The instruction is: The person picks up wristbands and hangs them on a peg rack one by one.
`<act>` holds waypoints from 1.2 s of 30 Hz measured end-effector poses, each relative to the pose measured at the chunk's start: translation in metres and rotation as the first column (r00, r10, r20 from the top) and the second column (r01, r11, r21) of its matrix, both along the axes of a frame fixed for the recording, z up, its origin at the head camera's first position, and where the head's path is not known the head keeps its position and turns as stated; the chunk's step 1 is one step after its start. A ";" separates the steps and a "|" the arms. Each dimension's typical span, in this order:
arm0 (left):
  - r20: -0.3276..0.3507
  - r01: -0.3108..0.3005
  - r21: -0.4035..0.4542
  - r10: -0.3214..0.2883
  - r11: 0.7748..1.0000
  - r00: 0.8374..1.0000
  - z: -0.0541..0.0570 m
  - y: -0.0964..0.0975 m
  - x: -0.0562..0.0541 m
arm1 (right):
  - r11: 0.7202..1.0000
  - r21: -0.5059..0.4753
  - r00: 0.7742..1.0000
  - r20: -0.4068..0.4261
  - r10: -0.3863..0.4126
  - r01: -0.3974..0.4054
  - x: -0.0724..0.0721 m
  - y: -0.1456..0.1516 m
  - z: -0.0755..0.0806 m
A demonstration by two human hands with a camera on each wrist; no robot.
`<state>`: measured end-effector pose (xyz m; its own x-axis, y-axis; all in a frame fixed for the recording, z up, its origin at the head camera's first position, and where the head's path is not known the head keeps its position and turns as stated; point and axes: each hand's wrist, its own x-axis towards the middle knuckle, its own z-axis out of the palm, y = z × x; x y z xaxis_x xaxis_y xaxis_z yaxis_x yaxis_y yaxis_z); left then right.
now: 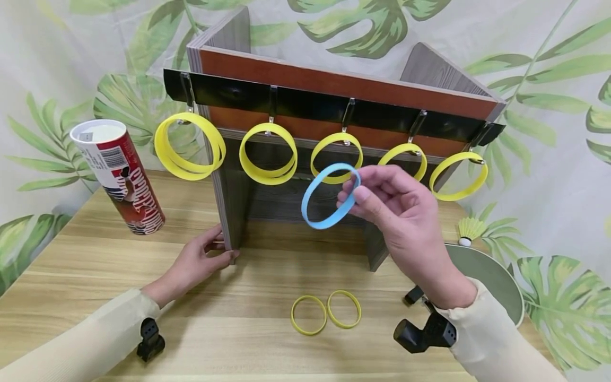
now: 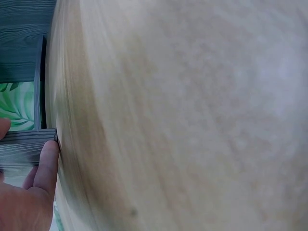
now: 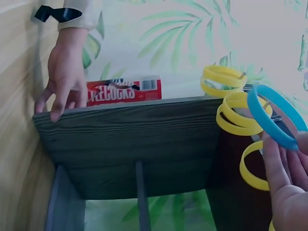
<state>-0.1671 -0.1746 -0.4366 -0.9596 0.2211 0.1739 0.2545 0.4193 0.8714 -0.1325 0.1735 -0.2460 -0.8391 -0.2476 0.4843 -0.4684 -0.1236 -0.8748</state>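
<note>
My right hand pinches a blue silicone wristband between thumb and fingers, in front of the middle of a grey wooden shelf unit. Yellow wristbands hang from several hooks along the black strip on the unit's front. The leftmost hook carries more than one band. Down at the tabletop, my left hand grips the lower front corner of the unit's left side panel. In the left wrist view the thumb lies against the panel's edge.
Two yellow wristbands lie side by side on the wooden table before the unit. To the left stands a red and white shuttlecock tube. A shuttlecock and a round green board are at the right.
</note>
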 end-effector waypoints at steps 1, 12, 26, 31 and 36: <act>0.001 0.001 0.001 -0.001 1.000 1.000 0.000 0.000 0.000 | 1.000 -0.028 1.000 -0.001 -0.012 0.012 0.000 -0.001 0.001; 0.007 -0.008 -0.017 0.008 1.000 1.000 0.000 0.000 0.000 | 0.965 -0.186 0.983 0.022 -0.182 0.183 -0.004 -0.016 0.006; 0.007 -0.010 -0.020 0.011 1.000 1.000 0.000 0.000 0.000 | 0.953 -0.198 0.973 0.012 -0.233 0.230 -0.005 -0.024 0.003; 0.005 -0.010 -0.016 0.010 1.000 1.000 -0.001 0.000 0.000 | 0.947 -0.221 0.972 0.025 -0.232 0.232 -0.006 -0.027 0.005; 0.000 -0.012 -0.016 0.012 1.000 1.000 0.000 0.001 0.000 | 0.945 -0.216 0.970 0.043 -0.241 0.244 -0.006 -0.029 0.006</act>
<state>-0.1675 -0.1741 -0.4367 -0.9622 0.2128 0.1700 0.2492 0.4364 0.8646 -0.1384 0.1447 -0.2399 -0.8688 0.0742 0.4896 -0.4940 -0.1962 -0.8470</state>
